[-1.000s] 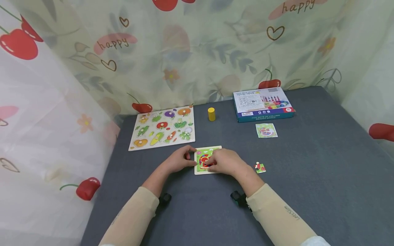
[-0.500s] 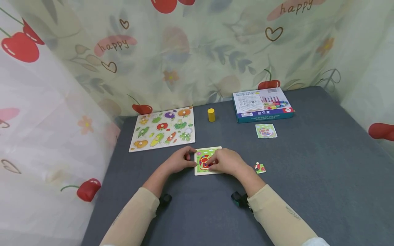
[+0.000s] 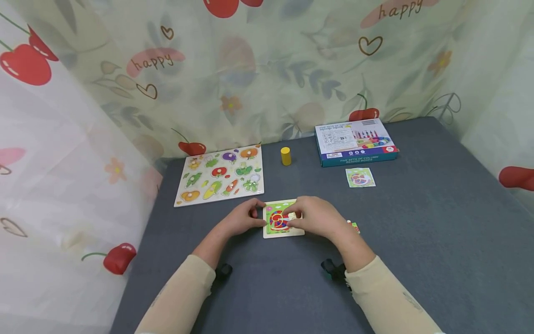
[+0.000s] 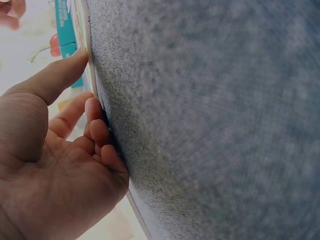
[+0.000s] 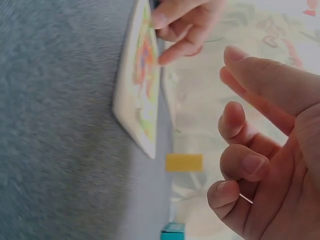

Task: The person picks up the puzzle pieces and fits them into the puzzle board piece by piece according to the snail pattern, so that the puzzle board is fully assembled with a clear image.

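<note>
A small square jigsaw puzzle (image 3: 277, 220), with a pale frame and a red and blue picture on green, lies on the dark table. At its left edge my left hand (image 3: 242, 217) holds the frame, thumb and index finger on the rim and the other fingers curled in the left wrist view. Over the puzzle's right side hovers my right hand (image 3: 319, 217). Its thumb and fingers (image 5: 240, 120) are loosely bent and apart from the board in the right wrist view, with nothing between them. A loose puzzle piece (image 3: 355, 227) lies partly hidden behind the right wrist.
A vegetable peg board (image 3: 221, 174) lies at the back left. Behind the puzzle stands a yellow cylinder (image 3: 285, 156). A flat toy box (image 3: 356, 141) and a small picture card (image 3: 360, 177) lie at the back right. Patterned curtain (image 3: 267, 69) borders the table.
My right hand has lifted off the puzzle's middle and shifted to the right, its fingers spreading, and its wrist now covers part of the loose piece. The left hand stays at the left edge.
</note>
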Available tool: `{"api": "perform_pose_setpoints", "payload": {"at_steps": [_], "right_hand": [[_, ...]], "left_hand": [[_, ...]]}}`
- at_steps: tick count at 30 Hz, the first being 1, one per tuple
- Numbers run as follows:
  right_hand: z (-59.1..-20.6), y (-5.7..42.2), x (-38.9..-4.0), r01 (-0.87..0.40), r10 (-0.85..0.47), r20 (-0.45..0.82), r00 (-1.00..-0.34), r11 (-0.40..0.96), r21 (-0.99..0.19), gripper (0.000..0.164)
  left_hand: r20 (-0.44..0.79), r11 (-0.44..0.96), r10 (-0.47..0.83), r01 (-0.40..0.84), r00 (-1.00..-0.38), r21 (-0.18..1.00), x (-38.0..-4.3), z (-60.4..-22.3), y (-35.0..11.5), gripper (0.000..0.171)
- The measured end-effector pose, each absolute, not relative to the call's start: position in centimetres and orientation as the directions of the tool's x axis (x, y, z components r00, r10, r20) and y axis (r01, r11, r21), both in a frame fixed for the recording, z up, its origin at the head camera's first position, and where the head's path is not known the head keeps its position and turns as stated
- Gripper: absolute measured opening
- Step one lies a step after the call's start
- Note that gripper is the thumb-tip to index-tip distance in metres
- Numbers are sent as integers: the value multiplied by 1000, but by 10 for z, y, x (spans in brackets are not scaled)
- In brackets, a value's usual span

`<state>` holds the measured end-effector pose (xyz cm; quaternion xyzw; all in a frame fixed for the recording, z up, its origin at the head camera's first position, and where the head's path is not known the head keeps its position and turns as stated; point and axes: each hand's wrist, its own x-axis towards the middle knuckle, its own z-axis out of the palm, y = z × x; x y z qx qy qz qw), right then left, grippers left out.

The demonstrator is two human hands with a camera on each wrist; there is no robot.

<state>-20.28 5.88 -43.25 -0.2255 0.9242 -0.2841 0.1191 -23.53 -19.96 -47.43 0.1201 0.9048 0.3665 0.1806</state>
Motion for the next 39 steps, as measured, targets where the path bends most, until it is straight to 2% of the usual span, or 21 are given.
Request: {"api": "perform_pose_setpoints", "payload": {"at_steps": [5, 18, 39], "right_hand": [[-422, 68, -193, -389, -496, -37, -868, 723, -571, 36], [-413, 97, -171, -341, -399, 38, -916, 725, -599, 37], [-432, 157, -165, -224, -303, -20, -953, 745, -629, 40]], "left_hand": [[-238, 702, 351, 87, -906, 707, -236, -474, -198, 49], [-247, 702, 334, 65, -910, 709, -233, -472, -198, 48], [-243, 700, 335, 68, -910, 711, -233, -473, -198, 48]]}}
